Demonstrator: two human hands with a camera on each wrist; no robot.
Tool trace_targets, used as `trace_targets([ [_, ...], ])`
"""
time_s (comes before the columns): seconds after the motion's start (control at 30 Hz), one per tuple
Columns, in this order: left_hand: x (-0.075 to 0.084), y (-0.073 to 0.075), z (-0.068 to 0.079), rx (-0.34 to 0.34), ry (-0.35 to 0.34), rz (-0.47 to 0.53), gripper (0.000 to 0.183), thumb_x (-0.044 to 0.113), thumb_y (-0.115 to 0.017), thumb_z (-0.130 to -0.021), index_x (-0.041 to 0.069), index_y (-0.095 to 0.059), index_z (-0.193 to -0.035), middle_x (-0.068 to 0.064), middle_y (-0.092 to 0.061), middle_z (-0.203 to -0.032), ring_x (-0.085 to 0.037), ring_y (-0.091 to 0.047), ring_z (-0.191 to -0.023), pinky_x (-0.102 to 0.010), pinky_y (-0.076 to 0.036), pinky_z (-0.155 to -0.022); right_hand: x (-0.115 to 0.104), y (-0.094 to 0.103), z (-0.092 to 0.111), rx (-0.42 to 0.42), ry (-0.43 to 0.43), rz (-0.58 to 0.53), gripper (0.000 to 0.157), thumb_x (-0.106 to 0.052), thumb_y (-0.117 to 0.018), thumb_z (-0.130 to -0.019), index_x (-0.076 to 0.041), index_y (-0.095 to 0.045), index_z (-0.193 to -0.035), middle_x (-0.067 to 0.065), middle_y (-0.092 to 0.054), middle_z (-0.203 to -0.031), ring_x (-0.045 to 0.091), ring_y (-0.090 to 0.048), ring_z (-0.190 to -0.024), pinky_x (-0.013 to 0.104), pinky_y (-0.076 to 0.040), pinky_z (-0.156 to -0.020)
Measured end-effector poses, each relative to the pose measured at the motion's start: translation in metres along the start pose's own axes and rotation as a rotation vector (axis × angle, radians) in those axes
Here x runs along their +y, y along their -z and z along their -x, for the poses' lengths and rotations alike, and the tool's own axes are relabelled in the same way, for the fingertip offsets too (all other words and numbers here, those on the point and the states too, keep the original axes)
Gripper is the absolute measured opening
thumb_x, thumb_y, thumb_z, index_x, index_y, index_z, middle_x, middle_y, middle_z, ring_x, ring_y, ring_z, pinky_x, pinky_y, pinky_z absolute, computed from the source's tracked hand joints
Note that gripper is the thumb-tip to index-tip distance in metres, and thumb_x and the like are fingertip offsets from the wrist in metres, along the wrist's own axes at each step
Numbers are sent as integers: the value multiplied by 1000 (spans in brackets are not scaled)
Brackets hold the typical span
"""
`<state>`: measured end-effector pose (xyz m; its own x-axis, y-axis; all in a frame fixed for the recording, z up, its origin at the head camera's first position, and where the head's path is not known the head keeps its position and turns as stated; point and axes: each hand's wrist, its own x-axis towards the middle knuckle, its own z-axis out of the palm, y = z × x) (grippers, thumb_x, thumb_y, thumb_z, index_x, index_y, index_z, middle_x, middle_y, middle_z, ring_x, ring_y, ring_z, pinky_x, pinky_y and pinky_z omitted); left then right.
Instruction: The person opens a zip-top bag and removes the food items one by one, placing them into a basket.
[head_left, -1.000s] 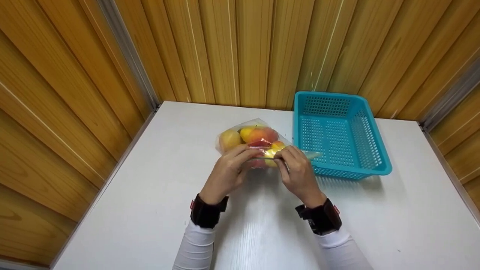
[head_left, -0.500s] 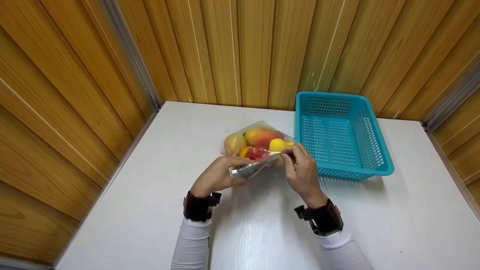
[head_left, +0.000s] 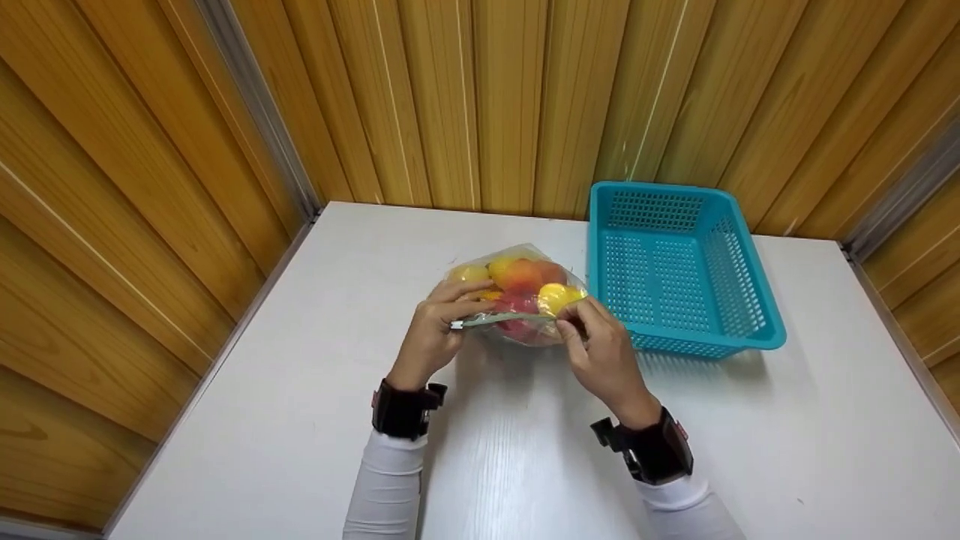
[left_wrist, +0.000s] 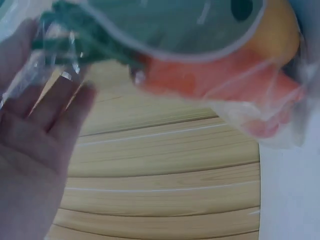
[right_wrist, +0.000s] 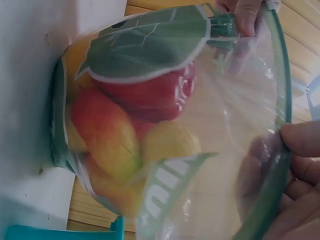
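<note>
A clear zip bag [right_wrist: 225, 115] with green print holds several fruits, including a red-and-yellow mango [right_wrist: 107, 132], a glossy red piece [right_wrist: 150, 92] and a round yellow fruit [head_left: 555, 298]. Its green zip edge [head_left: 510, 318] faces the person, with a white slider [head_left: 457, 325] at the left end. My left hand [head_left: 437, 322] holds the bag's left side near the slider, fingers spread over the plastic and thumb pressing it. The right hand [head_left: 600, 349] pinches the zip edge at its right part between thumb and fingers. In the left wrist view the bag is blurred.
A turquoise perforated basket [head_left: 765, 330] stands at the back right, close beside the bag, with nothing visible in it. The white table [head_left: 300, 420] meets wood-panelled walls [head_left: 495, 112] at the back and sides.
The left hand first moved to the left end of the zip, baring the slider, then its fingers came over the bag's top. The tilted zip edge is now level. The right hand keeps its pinch.
</note>
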<state>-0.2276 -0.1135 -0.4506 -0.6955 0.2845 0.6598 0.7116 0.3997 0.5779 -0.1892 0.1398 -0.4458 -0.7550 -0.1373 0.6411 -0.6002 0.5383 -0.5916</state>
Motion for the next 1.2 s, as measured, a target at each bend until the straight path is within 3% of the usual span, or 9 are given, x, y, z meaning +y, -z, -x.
trace_targets([
  [0.1,1,-4,-2,135,-48,-42,30,-18,-72,-90,6,-89,-99,-14,-77,-112,-33,-67,-108,-37,-61,-97,0,0,3,-66,-9,2,5,6,-71,-101,3,-69,-102,11,-68,-94,14,-58,-81,23,-52,-68],
  [0.17,2,-6,-2,167,-47,-7,29,-18,-73,-89,5,-89,-96,-14,-74,-103,-29,-64,-100,-30,-57,-88,2,-1,6,-91,0,4,5,6,-71,-101,3,-71,-105,11,-69,-95,13,-58,-81,23,-52,-68],
  [0.33,7,-4,0,67,28,177,35,-24,-72,-82,1,-88,-101,-16,-79,-98,-20,-71,-96,-20,-57,-86,13,-4,14,-68,30,7,11,10,-74,-96,3,-78,-104,12,-76,-96,14,-63,-80,24,-55,-69],
  [0.5,7,-2,0,-94,127,221,48,-27,-56,-82,0,-87,-107,-19,-84,-103,-12,-70,-92,-19,-56,-83,22,0,19,-33,28,33,11,9,-78,-94,4,-81,-103,15,-82,-98,20,-72,-80,25,-60,-70],
  [0.57,5,-1,1,-162,180,232,45,-25,-55,-85,-3,-86,-108,-21,-84,-106,-7,-67,-89,-17,-55,-82,24,3,20,-30,21,42,9,8,-79,-94,4,-82,-102,14,-83,-97,20,-72,-78,25,-60,-67],
  [0.73,-2,0,2,-295,292,281,12,-9,-70,-98,-10,-81,-103,-26,-80,-98,1,-61,-79,-15,-54,-76,27,8,20,-36,-6,42,6,6,-80,-94,2,-83,-98,11,-82,-86,16,-71,-71,24,-58,-63],
  [0.83,-3,0,2,-311,312,303,10,-2,-75,-99,-10,-80,-101,-25,-76,-94,0,-58,-80,-16,-51,-76,29,8,20,-56,-37,25,5,5,-79,-96,2,-82,-95,11,-80,-81,15,-69,-69,22,-54,-61],
  [1.0,-2,-1,2,-274,323,375,11,-2,-77,-98,-12,-80,-104,-27,-71,-108,-2,-61,-95,-15,-53,-81,30,7,20,-99,-69,20,9,3,-76,-99,1,-78,-90,8,-75,-78,6,-58,-68,22,-48,-60],
  [1.2,-3,-4,2,-199,329,361,11,-4,-73,-100,-12,-80,-103,-29,-77,-102,-1,-58,-86,-16,-50,-78,30,8,18,-92,-64,19,17,1,-74,-100,-3,-73,-84,5,-70,-74,2,-48,-66,20,-42,-58],
])
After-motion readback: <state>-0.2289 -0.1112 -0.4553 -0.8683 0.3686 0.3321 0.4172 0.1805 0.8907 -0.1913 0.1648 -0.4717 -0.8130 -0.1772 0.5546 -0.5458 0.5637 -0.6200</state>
